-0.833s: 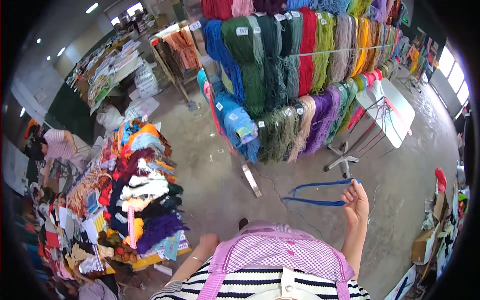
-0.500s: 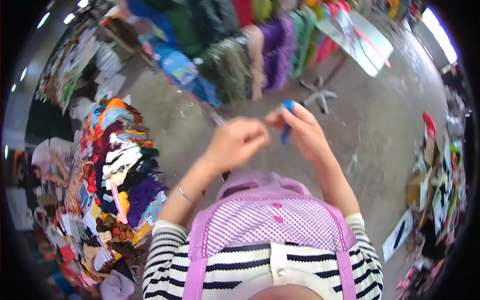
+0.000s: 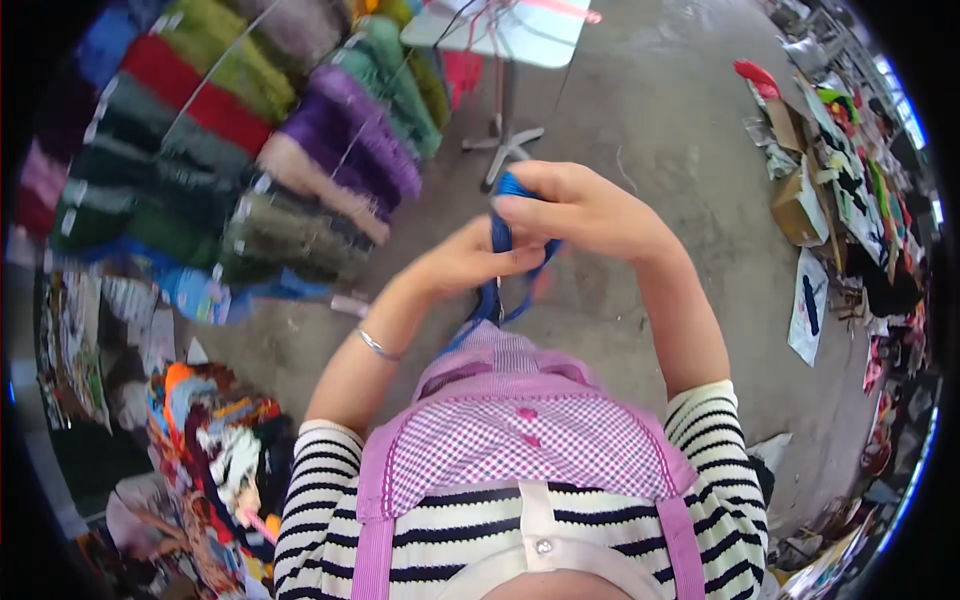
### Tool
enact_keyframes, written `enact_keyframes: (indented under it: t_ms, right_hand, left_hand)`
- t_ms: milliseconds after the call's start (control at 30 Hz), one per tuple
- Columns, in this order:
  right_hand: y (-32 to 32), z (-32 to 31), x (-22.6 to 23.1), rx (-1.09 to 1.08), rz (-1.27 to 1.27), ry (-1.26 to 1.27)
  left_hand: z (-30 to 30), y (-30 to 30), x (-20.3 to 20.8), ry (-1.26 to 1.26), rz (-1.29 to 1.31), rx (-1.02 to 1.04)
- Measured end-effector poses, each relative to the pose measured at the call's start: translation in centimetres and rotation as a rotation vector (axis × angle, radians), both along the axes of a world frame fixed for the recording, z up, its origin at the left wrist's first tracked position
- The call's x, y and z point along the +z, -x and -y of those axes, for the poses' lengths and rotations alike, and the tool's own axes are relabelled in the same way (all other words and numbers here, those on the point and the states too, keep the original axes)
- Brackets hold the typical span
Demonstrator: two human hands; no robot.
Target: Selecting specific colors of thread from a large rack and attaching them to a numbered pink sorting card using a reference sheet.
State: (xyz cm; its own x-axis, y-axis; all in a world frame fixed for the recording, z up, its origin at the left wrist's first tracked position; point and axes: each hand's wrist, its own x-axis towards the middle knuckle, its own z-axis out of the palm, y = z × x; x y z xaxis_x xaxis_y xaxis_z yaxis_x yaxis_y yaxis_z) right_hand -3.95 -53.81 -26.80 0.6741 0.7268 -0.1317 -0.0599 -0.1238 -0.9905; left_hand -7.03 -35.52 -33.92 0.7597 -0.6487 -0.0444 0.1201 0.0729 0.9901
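Note:
A small bundle of blue yarn is held up in front of my chest between both hands. My right hand is closed on its upper end, the thumb pressed against the loop. Just below and to the left, my left hand pinches the same yarn, its fingertips partly hidden behind the strands. Loose blue ends hang down from my hands toward the purple checked apron.
Hanks of coloured yarn hang on a rack at the upper left. A white table on a star-shaped base stands ahead. Piled fabric lies at the lower left; cardboard boxes and clutter line the right.
My hands have come together, with the left now on the blue yarn too. More of the yarn hangs below them. My view has swung right, so the rack appears farther left.

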Motion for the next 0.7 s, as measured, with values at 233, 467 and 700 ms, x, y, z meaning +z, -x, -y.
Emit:
enact_keyframes:
  t_ms: [233,467,700]
  right_hand:
    - [-9.6,15.7,3.2,-0.476,0.532,0.609]
    - [-19.2,25.6,6.5,-0.867,0.246,0.377]
    - [-25.4,38.8,4.7,-1.390,0.668,0.662]
  left_hand:
    - [-4.4,-12.1,-7.2,-0.256,0.027,0.398]
    - [-6.6,-27.2,-5.5,-0.491,0.467,0.543]
    - [-4.1,-43.3,-4.4,-0.551,0.471,0.637]
